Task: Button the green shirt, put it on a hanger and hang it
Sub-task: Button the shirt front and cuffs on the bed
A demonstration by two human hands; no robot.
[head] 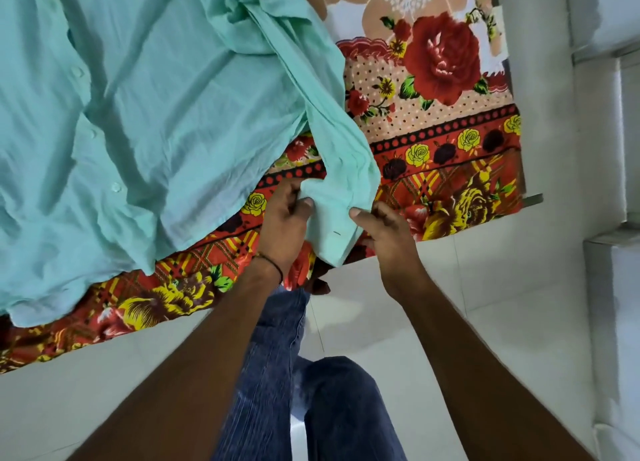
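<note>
The green shirt (138, 97) lies spread flat on a bed, filling the upper left of the head view, with its front placket and several buttons showing at the left. One sleeve runs down to the bed's near edge and ends in a cuff (334, 228) with a buttonhole showing. My left hand (285, 225) pinches the cuff's left side between thumb and fingers. My right hand (384, 232) grips the cuff's right edge. No hanger is in view.
The bed wears a floral sheet (433, 121) in red, yellow and peach. White tiled floor (485, 322) lies below the bed edge. My jeans-clad legs (311, 391) stand close to the bed. White ledges (606, 149) run along the right.
</note>
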